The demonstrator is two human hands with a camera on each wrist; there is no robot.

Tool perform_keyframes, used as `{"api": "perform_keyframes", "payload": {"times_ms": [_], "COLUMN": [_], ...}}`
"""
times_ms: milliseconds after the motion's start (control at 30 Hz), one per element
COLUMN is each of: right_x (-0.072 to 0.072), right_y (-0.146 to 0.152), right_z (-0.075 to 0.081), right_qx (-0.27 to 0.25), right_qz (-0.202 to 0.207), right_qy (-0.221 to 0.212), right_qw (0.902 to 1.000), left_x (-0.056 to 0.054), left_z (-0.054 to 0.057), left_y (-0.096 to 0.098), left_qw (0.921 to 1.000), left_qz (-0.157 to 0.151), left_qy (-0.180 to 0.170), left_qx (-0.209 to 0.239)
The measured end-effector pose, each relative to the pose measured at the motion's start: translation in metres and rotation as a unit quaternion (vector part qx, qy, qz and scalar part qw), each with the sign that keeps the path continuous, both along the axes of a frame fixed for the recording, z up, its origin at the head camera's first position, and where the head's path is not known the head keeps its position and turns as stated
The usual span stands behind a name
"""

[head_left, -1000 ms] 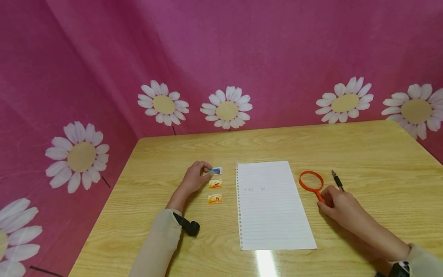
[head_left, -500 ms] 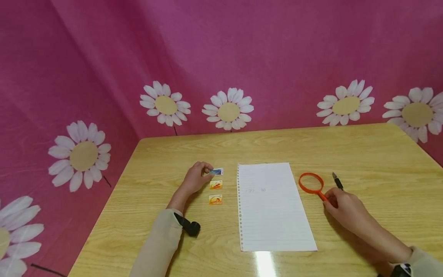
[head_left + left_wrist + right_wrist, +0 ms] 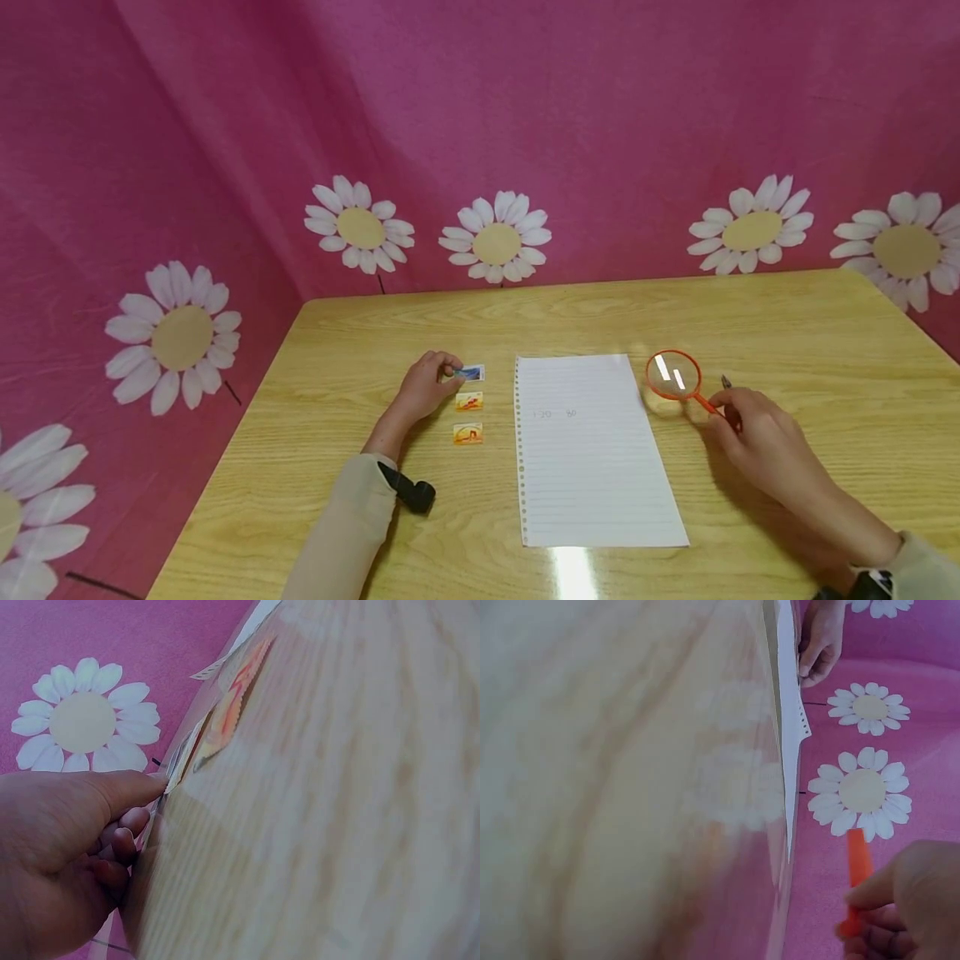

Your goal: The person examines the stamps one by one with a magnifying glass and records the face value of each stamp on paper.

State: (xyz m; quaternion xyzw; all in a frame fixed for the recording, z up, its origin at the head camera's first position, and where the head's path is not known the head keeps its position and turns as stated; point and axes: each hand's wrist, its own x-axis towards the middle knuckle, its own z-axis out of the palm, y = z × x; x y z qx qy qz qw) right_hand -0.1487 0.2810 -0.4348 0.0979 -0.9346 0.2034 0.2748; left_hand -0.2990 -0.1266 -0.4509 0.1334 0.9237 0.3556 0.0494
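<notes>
In the head view my left hand (image 3: 431, 385) pinches the left edge of a blue postage stamp (image 3: 472, 373) at the table. Below it lie two yellow-and-red stamps, a middle one (image 3: 469, 402) and a lower one (image 3: 468, 433). The left wrist view shows that thumb (image 3: 124, 789) pointing at the stamps, whose toothed edges stand out. My right hand (image 3: 772, 437) grips the handle of an orange-rimmed magnifying glass (image 3: 701, 400), its lens raised over the table with light glinting on it. The orange handle (image 3: 860, 859) also shows in the right wrist view, between thumb and fingers.
A lined sheet of paper (image 3: 592, 483) with punched holes and faint handwritten numbers lies between the hands. A black pen (image 3: 725, 382) lies behind the right hand, mostly hidden. The wooden table (image 3: 420, 317) ends at a pink flowered curtain (image 3: 600, 125).
The right hand has lifted the magnifying glass from the table, tilting its lens up, and now covers most of the pen. The left hand stays at the blue stamp.
</notes>
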Motion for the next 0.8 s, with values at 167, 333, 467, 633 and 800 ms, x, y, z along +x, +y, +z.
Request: {"api": "perform_keyframes", "payload": {"times_ms": [167, 333, 467, 633, 800], "right_x": [-0.002, -0.002, -0.003, -0.006, -0.012], "right_y": [-0.001, 0.000, -0.001, -0.005, -0.011], "right_z": [0.003, 0.002, 0.002, 0.004, 0.006], "right_qx": [0.011, 0.017, 0.019, 0.025, 0.034], "right_qz": [0.013, 0.030, 0.039, 0.048, 0.069], "right_qy": [0.013, 0.028, 0.039, 0.042, 0.048], "right_qw": [0.9998, 0.9990, 0.9983, 0.9976, 0.9959], "left_x": [0.000, 0.000, 0.001, 0.002, 0.002], "left_z": [0.000, 0.000, -0.001, 0.000, 0.000], "left_y": [0.000, 0.000, -0.001, -0.001, -0.002], "left_qw": [1.0000, 1.0000, 1.0000, 1.0000, 1.0000], "left_qz": [0.002, 0.003, 0.000, 0.001, 0.003], "left_qy": [-0.002, -0.004, 0.000, 0.003, 0.002], "left_qx": [0.005, 0.006, 0.005, 0.003, 0.007]}}
